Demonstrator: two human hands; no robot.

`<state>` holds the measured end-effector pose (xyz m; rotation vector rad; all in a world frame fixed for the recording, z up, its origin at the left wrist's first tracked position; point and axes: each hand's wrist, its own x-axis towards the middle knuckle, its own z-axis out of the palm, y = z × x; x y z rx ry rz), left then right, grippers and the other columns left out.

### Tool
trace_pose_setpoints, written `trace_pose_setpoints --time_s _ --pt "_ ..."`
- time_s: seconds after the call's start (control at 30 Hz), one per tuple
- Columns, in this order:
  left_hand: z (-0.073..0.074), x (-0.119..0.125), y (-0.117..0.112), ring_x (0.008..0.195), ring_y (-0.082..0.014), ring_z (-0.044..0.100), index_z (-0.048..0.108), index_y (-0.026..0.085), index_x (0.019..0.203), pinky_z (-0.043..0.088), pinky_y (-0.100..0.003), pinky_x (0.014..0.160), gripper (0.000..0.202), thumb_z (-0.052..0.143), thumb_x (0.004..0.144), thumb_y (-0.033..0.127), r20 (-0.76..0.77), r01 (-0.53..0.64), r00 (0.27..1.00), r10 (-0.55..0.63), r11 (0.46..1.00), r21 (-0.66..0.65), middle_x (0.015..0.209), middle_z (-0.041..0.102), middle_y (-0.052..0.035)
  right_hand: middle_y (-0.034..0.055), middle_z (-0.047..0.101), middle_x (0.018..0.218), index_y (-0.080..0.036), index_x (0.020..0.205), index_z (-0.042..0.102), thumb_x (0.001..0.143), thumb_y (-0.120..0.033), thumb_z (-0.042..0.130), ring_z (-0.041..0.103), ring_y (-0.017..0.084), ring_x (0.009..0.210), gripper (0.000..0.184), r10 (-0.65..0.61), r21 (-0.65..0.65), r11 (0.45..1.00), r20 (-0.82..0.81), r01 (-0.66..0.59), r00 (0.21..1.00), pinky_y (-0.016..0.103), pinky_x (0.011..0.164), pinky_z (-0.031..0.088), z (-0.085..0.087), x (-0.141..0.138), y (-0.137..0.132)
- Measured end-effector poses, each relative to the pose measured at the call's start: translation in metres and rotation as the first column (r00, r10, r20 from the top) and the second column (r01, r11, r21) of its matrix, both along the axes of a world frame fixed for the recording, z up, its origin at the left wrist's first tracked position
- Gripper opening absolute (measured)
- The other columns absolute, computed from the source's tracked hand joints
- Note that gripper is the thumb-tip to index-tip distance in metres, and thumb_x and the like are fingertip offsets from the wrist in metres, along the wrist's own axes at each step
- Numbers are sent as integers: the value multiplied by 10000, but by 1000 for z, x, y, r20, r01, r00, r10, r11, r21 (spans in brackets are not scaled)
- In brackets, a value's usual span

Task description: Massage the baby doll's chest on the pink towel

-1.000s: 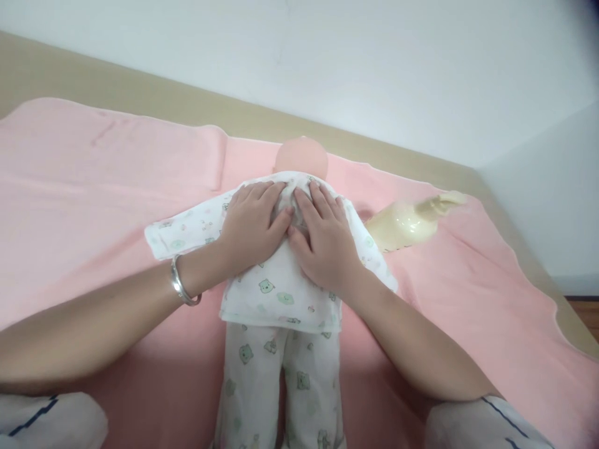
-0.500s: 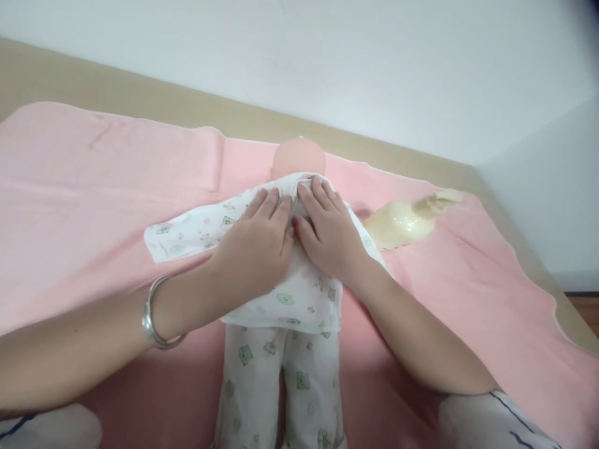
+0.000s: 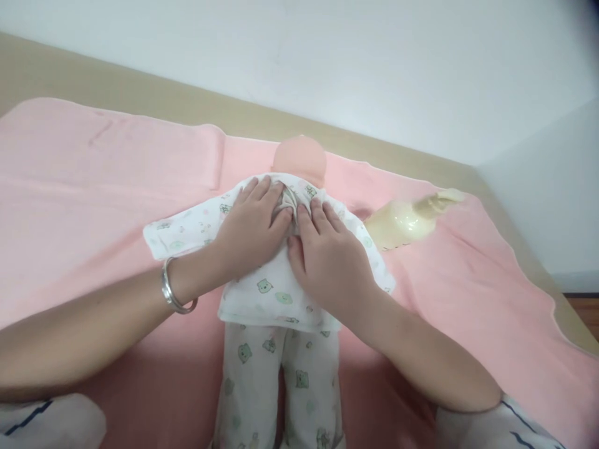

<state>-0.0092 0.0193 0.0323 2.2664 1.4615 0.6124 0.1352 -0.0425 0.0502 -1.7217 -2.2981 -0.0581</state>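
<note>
A doll with a smooth round head (image 3: 299, 157) lies on a pink blanket (image 3: 468, 299). It wears a white printed top (image 3: 281, 302) and matching trousers (image 3: 255, 380). My left hand (image 3: 253, 221) rests open on the left chest area of the top, fingers extended near the neckline. Lower and to the right, my right hand (image 3: 334, 262) lies on the cloth with fingers spread. Between the fingertips the fabric is bunched into folds around the neck opening. Much of the top's middle is hidden under my hands.
A cream-coloured pump bottle (image 3: 402, 223) lies on its side on the blanket, right of the doll. Beyond the blanket runs the tan table edge (image 3: 140, 93), with a white wall (image 3: 327, 62) behind. A folded blanket part (image 3: 154, 156) is at left.
My left hand has shifted up and slightly left. My right hand has slid down toward me. The hands are further apart, and more bunched cloth at the neckline shows between them.
</note>
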Motion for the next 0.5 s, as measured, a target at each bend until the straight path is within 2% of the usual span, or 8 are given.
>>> trace_pose_setpoints --time_s 0.07,0.13,0.23,0.3,0.37,0.5 --pt "-3 0 0 1539 -327 272 391 46 1522 204 -522 1300 619 262 1019 382 -8 -4 1000 4 1000 7 1608 366 -191 262 500 1515 -8 1450 530 1000 -285 397 418 413 1466 546 -11 -18 1000 -35 10 999 544 1206 387 0 2 3" --pt "-4 -1 -1 1541 -328 265 372 51 1535 194 -531 1300 622 258 1024 386 -26 -9 1000 10 1000 11 1615 356 -186 251 435 1568 -43 1491 490 996 -304 415 340 414 1510 565 -26 -70 997 -86 21 996 560 1227 345 -2 5 10" --pt "-1 0 -5 1533 -339 283 390 47 1528 217 -541 1291 613 252 1028 375 -66 -18 998 19 1000 16 1602 380 -187 224 286 1655 -123 1558 399 1004 -360 414 176 418 1565 602 -73 -134 990 -157 52 985 632 1236 269 -6 12 25" --pt "5 1 -10 1528 -347 294 410 25 1515 247 -537 1284 611 255 1025 355 -103 -19 994 21 1000 20 1596 388 -199 194 230 1682 -175 1581 355 1012 -399 399 116 418 1577 614 -108 -152 985 -178 81 978 679 1226 232 -9 16 33" --pt "11 1 -15 1521 -346 314 434 -8 1494 266 -521 1284 610 256 1018 328 -146 0 989 4 1000 27 1583 408 -214 191 214 1687 -187 1598 316 1015 -421 391 109 417 1579 632 -127 -168 981 -172 97 977 685 1225 219 -11 18 38" --pt "21 0 -25 1502 -321 362 503 -33 1432 292 -504 1287 590 237 1003 273 -185 123 976 -111 991 50 1526 490 -212 236 266 1659 -128 1607 278 1014 -414 398 179 419 1566 670 -115 -174 980 -108 95 987 623 1241 238 -9 19 40"
